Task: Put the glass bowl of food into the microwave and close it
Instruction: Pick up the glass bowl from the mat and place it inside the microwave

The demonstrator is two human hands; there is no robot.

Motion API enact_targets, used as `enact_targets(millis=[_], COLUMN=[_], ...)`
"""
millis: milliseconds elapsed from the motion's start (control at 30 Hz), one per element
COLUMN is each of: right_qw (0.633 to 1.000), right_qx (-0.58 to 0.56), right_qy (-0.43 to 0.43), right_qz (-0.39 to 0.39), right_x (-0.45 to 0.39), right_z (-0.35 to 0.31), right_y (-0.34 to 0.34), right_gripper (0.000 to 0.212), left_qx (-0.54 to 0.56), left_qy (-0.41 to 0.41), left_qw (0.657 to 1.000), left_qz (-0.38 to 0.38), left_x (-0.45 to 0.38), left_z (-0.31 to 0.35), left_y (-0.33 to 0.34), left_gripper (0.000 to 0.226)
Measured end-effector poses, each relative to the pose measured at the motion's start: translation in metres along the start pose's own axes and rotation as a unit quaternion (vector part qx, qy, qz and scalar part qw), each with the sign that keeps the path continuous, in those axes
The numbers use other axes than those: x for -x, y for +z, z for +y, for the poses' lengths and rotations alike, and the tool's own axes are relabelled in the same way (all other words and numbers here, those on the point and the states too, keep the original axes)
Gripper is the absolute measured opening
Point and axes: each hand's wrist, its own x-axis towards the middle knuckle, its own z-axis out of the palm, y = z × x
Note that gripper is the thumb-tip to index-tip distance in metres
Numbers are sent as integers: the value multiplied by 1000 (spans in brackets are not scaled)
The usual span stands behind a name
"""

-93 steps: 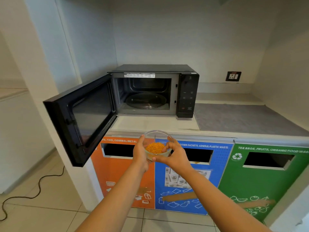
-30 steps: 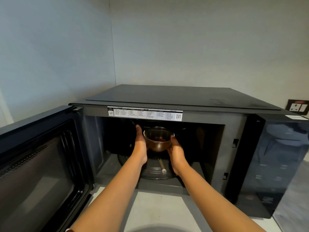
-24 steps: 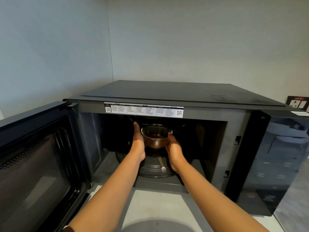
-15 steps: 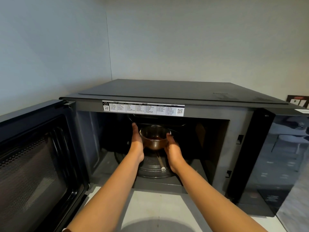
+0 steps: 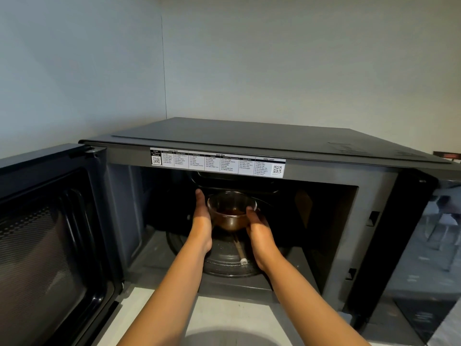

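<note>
The small glass bowl of food (image 5: 230, 216) is inside the dark cavity of the black microwave (image 5: 249, 141), over the round glass turntable (image 5: 224, 260). My left hand (image 5: 202, 221) presses flat against the bowl's left side and my right hand (image 5: 259, 228) cups its right side. Whether the bowl rests on the turntable or hangs just above it I cannot tell. The microwave door (image 5: 47, 240) stands wide open on the left.
The control panel (image 5: 429, 258) forms the microwave's right front. A white label strip (image 5: 217, 162) runs along the top of the opening. White counter (image 5: 224, 318) lies in front, walls close behind and left. A wall socket (image 5: 447, 156) sits at far right.
Three seconds ago I held the bowl in front of the bins; it is inside the microwave now. Over the last second the hands and bowl have barely shifted; the view moved slightly.
</note>
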Motion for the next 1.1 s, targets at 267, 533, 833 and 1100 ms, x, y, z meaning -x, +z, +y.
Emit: enact_targets(millis=[267, 533, 833, 1100], right_qw=[997, 993, 966, 968], right_qx=[69, 82, 119, 178], right_qy=[-13, -66, -222, -178], right_qz=[13, 51, 60, -8], right_x=[-1, -2, 53, 160], right_z=[1, -1, -17, -64], right_y=[-4, -6, -11, -19], right_gripper=[60, 56, 47, 29], left_qx=[-28, -43, -92, -290], left_qy=[-7, 32, 175, 244], left_qw=[1000, 998, 977, 920], left_qz=[-2, 21, 77, 99], left_x=[-9, -4, 64, 189], left_z=[-2, 2, 4, 54], left_y=[-2, -5, -22, -15], left_gripper=[79, 78, 30, 24])
